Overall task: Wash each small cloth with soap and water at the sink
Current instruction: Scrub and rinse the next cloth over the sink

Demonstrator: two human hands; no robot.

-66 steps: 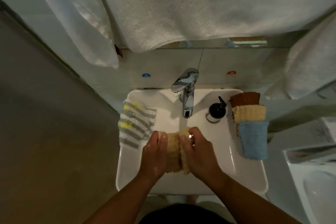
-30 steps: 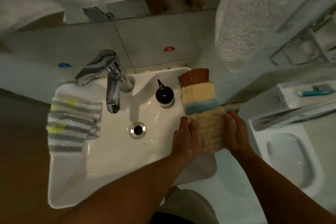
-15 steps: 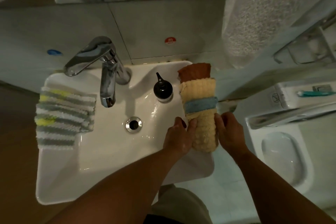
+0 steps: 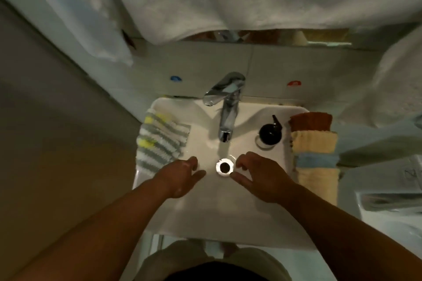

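Terry-soft and light, the striped cloths (image 4: 161, 141) on the left rim of the sink (image 4: 228, 230) should sag when lifted, so pinch a near edge; left hand (image 4: 180, 177) and right hand (image 4: 262, 178) hover empty, fingers loose.

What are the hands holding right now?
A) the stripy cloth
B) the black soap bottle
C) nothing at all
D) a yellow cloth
C: the left hand and the right hand are both empty, fingers loose, over the sink on either side of the drain.
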